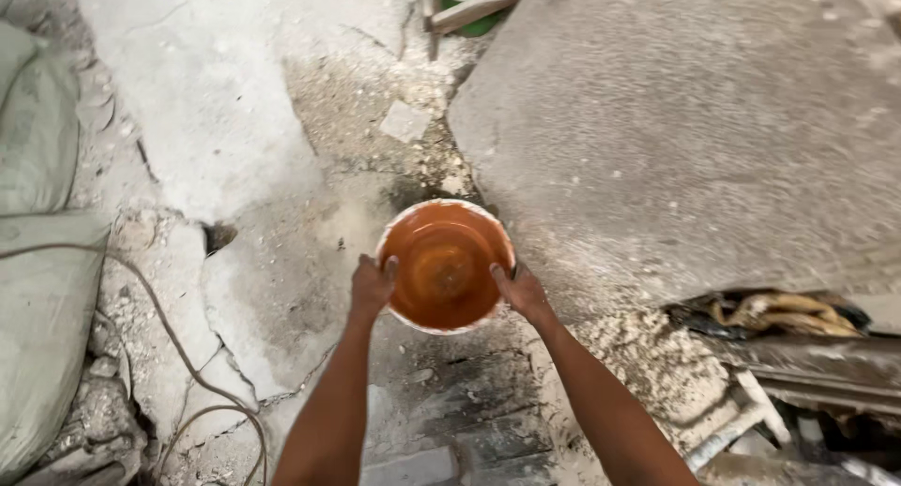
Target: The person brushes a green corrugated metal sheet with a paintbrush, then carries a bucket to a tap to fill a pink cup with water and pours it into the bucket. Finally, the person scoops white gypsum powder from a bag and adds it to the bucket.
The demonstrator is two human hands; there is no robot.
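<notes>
Carrying step in hand, by the look of it: left hand (pixel 373 284) clamped on the orange bucket (pixel 445 265) rim at nine o'clock, right hand (pixel 519 290) at three o'clock, held mid-frame above cracked concrete floor (pixel 235 120). Next, likely steady level transport, clear of the hose (pixel 169 336) at seven o'clock.

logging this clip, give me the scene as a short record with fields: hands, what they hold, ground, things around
left hand: left hand grips the near-left rim of the round orange bowl
right hand: right hand grips the near-right rim
bowl: orange inside, pale rim, looks empty
ground: cracked grey concrete floor, dusty, with loose rubble
right of bowl: large grey concrete slab
left edge: grey-green woven sacks; thin cable loops across the floor
</notes>
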